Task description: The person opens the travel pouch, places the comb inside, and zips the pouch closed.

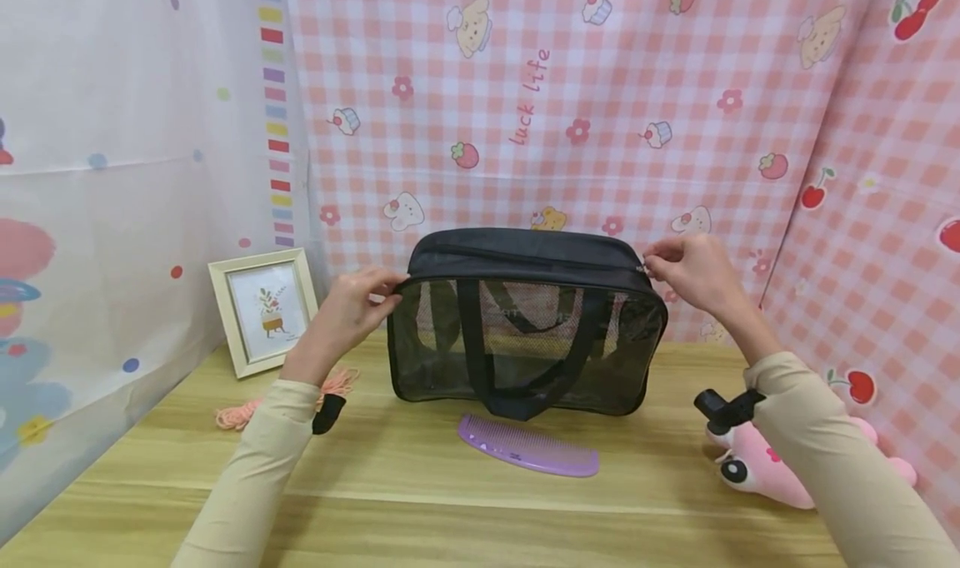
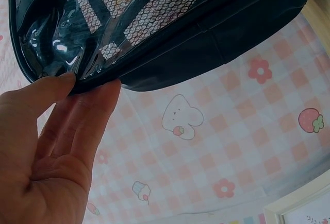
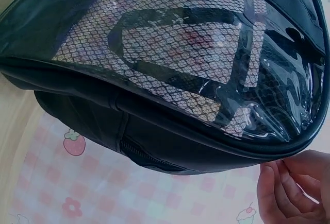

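- Left hand [image 1: 356,301] has the top left corner of my black see-through toiletry bag [image 1: 525,335] pinched between thumb and fingers, probably so that end doesn't slide around.
- Right hand [image 1: 693,272] is pinched nearly closed on the little metal zipper pull [image 1: 641,268] at the far right end. Holding opposite ends like this looks like a decent way to get the top stretched taut.
- Bag's upright mid-table, far side of the purple comb [image 1: 528,449], which I'd guess is left on the near side so it's within easy reach.
- Looks-wise: glossy clear front, black piping, soft black top that sags a bit, mesh showing through behind.
- Wide black carry strap [image 1: 474,335] hangs in a U down the front. There's some faint lettering too, can't read it.
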Available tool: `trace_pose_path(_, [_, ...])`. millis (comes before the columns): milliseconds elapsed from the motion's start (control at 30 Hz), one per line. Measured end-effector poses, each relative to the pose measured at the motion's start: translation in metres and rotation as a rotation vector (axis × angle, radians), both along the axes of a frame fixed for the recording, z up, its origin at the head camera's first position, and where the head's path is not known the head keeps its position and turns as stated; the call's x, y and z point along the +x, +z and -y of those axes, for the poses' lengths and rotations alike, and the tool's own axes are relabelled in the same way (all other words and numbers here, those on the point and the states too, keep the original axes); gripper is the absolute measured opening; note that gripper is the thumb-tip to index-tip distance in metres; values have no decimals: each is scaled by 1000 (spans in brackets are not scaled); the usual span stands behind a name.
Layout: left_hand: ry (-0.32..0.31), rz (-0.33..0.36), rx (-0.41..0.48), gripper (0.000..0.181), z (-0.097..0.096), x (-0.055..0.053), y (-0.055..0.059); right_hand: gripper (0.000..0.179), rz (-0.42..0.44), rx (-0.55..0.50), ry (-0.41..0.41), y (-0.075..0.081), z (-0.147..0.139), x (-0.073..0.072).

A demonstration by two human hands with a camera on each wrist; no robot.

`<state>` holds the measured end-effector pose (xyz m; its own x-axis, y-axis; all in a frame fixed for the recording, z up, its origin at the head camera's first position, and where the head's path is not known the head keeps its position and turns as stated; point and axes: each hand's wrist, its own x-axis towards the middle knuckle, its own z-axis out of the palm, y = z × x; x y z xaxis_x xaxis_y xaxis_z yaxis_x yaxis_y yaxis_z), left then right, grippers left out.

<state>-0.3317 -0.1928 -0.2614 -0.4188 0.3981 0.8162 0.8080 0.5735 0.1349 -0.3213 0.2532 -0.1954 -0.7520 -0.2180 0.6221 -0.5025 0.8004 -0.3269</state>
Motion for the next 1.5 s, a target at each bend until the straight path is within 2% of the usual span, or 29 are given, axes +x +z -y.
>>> trace_pose_path(267, [5,7,-6,27,0,0,2,19,-55,76,7,8,7,-3])
trace_pose_path(400, [12,23,-7,26,-1,1,3,19,-43,119,3,15,12,-3])
trace_pose_path(533, [11,27,-6,26,-1,1,2,19,-10,132,-4,20,16,-3])
trace_pose_path(1000, [16,15,-23,27,-1,2,2,19,4,152,46,27,27,-2])
trace_pose_path(1267, [11,26,-23,28,-2,4,3,16,-51,182,73,33,39,-5])
trace_pose_path(1500, [12,37,-17,27,0,5,2,17,-43,195,68,35,43,-5])
